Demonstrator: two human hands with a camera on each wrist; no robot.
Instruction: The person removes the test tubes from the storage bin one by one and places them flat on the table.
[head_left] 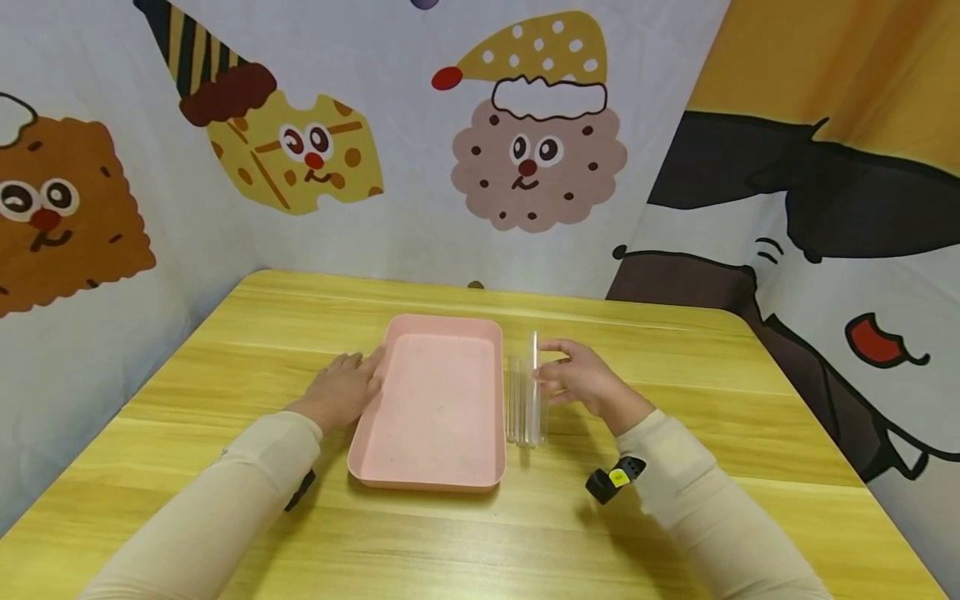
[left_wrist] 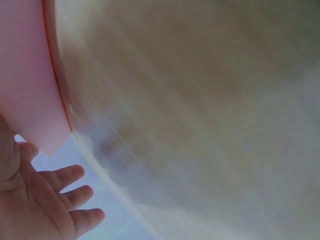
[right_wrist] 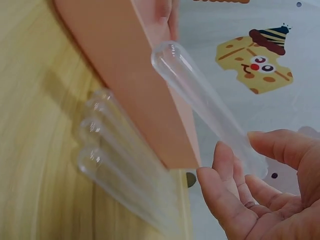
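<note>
A pink rectangular tray (head_left: 442, 408) lies on the table. My left hand (head_left: 341, 390) touches the tray's left side; in the left wrist view its fingers (left_wrist: 75, 197) are spread and relaxed beside the pink wall. My right hand (head_left: 588, 383) pinches one clear test tube (right_wrist: 205, 100) between thumb and fingers near one end. This tube is raised above the table with its rounded end pointing away from the hand. Several more clear test tubes (right_wrist: 117, 165) lie side by side on the table along the tray's right wall.
The wood-grain table (head_left: 420, 542) extends around the tray on all sides. Behind it hangs a white cloth (head_left: 408, 242) printed with cartoon biscuits and cheese. A dark wrist camera (head_left: 615, 479) sits under the right sleeve.
</note>
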